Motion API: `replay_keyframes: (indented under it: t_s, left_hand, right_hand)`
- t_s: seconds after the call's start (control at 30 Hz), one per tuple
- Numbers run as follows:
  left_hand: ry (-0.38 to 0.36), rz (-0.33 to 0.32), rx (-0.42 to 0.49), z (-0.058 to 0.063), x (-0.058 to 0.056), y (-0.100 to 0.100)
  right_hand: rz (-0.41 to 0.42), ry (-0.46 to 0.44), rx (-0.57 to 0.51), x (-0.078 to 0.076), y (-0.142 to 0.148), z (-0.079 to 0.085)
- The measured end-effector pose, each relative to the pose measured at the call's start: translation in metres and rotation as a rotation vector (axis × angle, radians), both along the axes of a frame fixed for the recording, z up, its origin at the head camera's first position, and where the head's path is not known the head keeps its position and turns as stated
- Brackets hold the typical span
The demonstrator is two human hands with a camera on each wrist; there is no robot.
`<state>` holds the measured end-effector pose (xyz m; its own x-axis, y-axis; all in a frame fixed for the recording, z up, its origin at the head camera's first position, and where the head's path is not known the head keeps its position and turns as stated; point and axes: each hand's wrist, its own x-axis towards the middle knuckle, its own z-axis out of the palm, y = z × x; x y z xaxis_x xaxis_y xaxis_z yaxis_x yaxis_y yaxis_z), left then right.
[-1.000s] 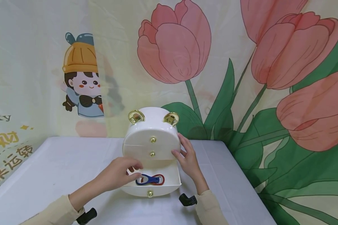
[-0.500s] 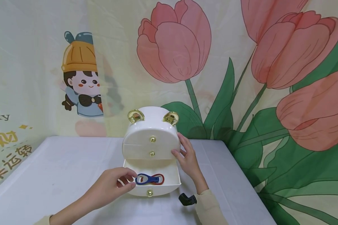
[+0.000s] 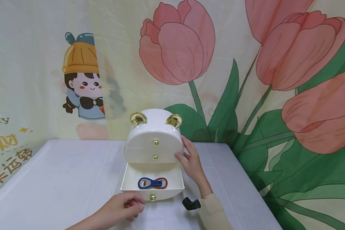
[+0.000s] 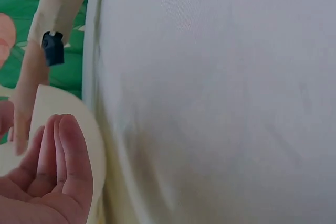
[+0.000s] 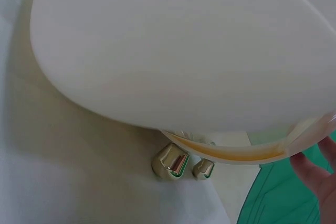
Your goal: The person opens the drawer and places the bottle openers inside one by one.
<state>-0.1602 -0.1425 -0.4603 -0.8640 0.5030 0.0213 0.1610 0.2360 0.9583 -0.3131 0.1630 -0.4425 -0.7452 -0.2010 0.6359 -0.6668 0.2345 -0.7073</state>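
Note:
A small white drawer box [image 3: 153,137] with gold ears and gold knobs stands on the table. Its bottom drawer [image 3: 130,174] is pulled out. In that drawer lies a small blue and red tool [image 3: 152,183] with looped ends; its exact kind is unclear. My left hand [image 3: 119,207] hovers by the drawer's front left, fingers loosely bent, holding nothing. The left wrist view shows the same hand [image 4: 52,177] beside the drawer's rounded white front [image 4: 68,103]. My right hand [image 3: 192,161] rests on the box's right side, thumb at the front edge, fingers fairly straight along the side.
A white cloth [image 3: 83,172] covers the table. Behind it hangs a printed backdrop [image 3: 178,48] with tulips and a cartoon figure. A black wrist device [image 3: 191,203] sits at the right sleeve [image 3: 215,212]. Gold feet [image 5: 170,161] show under the box in the right wrist view.
My left hand has drawn back from over the drawer, leftward and then down toward me, to the drawer's front left. The tool stays in the drawer. My right hand keeps its place.

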Motion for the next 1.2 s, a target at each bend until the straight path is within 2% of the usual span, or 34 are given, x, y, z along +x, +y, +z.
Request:
replay_keyframes:
  t_s: [0.13,0.3,0.57,0.8,0.97,1.2]
  left_hand:
    - [-0.175,0.004,0.056,-0.013,-0.003,0.007]
    - [-0.339,0.029,0.11,-0.019,-0.004,0.018]
    - [-0.506,0.095,0.2,-0.021,-0.005,0.035]
    - [-0.67,0.092,0.397,-0.025,-0.007,0.043]
    - [-0.723,0.099,0.479,-0.027,-0.008,0.045]
    - [-0.732,0.113,0.539,-0.027,-0.014,0.048]
  right_hand:
    - [-0.002,0.0,0.008,0.0,0.0,0.0]
    - [0.0,0.002,0.013,0.0,-0.001,0.001]
    - [-0.006,-0.002,0.023,0.0,0.0,0.001]
    - [-0.01,-0.011,0.024,0.0,0.0,0.0]
    - [-0.014,-0.01,0.029,0.0,0.0,0.0]
    - [-0.002,-0.003,0.015,0.0,0.001,0.0]
